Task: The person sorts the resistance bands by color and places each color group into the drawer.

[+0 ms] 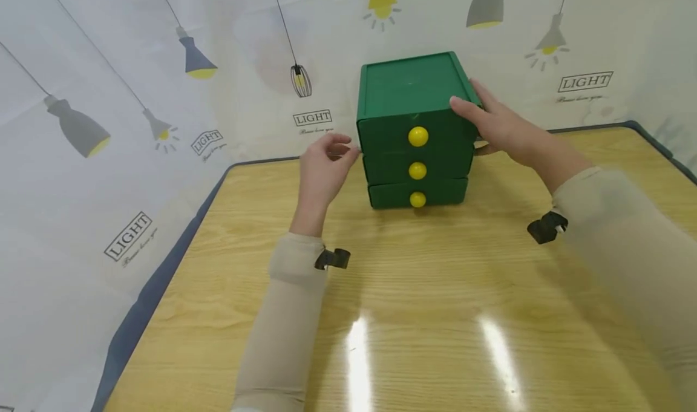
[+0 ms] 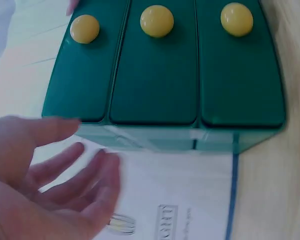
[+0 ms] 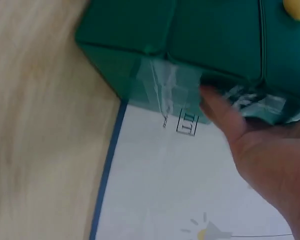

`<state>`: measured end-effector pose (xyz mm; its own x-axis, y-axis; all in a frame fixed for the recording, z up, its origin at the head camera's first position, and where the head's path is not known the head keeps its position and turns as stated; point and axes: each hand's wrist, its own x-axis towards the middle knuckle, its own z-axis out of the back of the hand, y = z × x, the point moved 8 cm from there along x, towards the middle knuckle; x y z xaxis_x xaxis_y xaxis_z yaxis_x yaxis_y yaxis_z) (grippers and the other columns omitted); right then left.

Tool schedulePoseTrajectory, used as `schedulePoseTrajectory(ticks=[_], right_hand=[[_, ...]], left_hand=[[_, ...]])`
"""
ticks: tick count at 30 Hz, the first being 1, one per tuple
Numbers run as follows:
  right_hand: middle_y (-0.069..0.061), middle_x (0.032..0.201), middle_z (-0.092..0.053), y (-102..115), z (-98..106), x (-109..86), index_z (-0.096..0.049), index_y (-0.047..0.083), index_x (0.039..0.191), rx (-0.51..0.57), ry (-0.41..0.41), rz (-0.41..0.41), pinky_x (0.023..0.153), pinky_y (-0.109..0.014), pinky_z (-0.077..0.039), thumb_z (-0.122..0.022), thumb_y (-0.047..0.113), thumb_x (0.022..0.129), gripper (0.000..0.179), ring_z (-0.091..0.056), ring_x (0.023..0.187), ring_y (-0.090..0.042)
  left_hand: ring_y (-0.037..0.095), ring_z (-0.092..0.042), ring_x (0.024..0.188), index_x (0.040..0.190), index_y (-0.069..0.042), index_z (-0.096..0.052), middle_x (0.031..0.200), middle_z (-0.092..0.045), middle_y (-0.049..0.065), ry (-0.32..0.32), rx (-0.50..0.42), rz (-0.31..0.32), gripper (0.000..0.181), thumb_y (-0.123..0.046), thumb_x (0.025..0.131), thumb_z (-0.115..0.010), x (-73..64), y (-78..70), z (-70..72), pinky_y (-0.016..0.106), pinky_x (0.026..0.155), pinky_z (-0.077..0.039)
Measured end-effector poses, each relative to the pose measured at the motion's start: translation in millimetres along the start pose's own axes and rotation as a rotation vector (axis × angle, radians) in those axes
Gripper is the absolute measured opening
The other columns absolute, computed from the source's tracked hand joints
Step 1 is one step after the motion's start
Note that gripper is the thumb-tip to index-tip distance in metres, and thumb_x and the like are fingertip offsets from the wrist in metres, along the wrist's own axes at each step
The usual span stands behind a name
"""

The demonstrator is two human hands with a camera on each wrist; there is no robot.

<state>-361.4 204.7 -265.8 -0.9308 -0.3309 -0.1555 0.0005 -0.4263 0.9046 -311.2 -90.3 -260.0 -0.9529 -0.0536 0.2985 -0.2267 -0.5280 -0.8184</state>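
Note:
A green box of three stacked drawers [image 1: 416,88] stands toward the back of the table, each front bearing a round yellow knob [image 1: 418,137]. All three drawers look pushed in. My right hand [image 1: 506,127] grips the box at its upper right side, thumb on the top near the front corner and the other fingers partly hidden along the side. Close beside the left wall is my left hand [image 1: 325,170], its fingers loosely bent and holding nothing. In the left wrist view, thumb and fingers are spread apart next to the side wall, which has clear tape [image 2: 127,137] on it.
Beneath the box lies a wood-grain table [image 1: 261,218] with a dark blue edge. Behind and to the left hangs a pale sheet [image 1: 245,31] printed with lamps and the word LIGHT. Black straps [image 1: 547,227] are on both wrists.

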Motion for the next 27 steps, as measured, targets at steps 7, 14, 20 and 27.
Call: schedulePoseTrajectory(ticks=[7,14,20,27], right_hand=[[-0.023,0.175,-0.02,-22.7,-23.4,-16.9,0.004,0.022,0.172,-0.012,-0.138,0.169,0.118,-0.075,-0.036,-0.033,0.064,0.109,0.084,-0.032,0.156,-0.049],[-0.031,0.167,-0.035,-60.7,-44.3,-48.2,-0.011,0.007,0.171,-0.244,-0.178,0.226,0.12,-0.07,-0.039,-0.044,0.036,0.115,0.071,-0.042,0.15,-0.054],[-0.037,0.159,-0.044,-66.0,-50.2,-56.3,-0.017,0.002,0.169,-0.291,-0.22,0.236,0.113,-0.069,-0.045,-0.044,0.026,0.116,0.065,-0.05,0.142,-0.057],[-0.036,0.16,-0.044,-72.3,-47.5,-56.9,-0.013,0.006,0.171,-0.299,-0.251,0.239,0.112,-0.07,-0.046,-0.043,0.026,0.116,0.065,-0.051,0.141,-0.056]], left_hand=[[0.032,-0.071,0.125,0.153,-0.013,-0.057,0.143,-0.07,0.013,0.215,0.098,0.107,0.059,-0.027,0.1,-0.078,2.4,24.9,-35.7,0.045,0.102,-0.061],[0.03,-0.072,0.126,0.152,-0.01,-0.059,0.145,-0.069,0.013,0.281,0.208,0.088,0.056,-0.03,0.102,-0.074,-17.9,39.2,-54.5,0.043,0.101,-0.062],[0.027,-0.078,0.114,0.136,-0.009,-0.072,0.13,-0.077,0.011,0.22,0.248,-0.018,0.038,-0.027,0.102,-0.072,-25.3,32.6,-53.4,0.039,0.094,-0.064],[0.029,-0.076,0.118,0.14,-0.006,-0.069,0.133,-0.075,0.014,0.242,0.257,-0.012,0.043,-0.027,0.102,-0.073,-24.1,34.7,-59.8,0.04,0.095,-0.064]])
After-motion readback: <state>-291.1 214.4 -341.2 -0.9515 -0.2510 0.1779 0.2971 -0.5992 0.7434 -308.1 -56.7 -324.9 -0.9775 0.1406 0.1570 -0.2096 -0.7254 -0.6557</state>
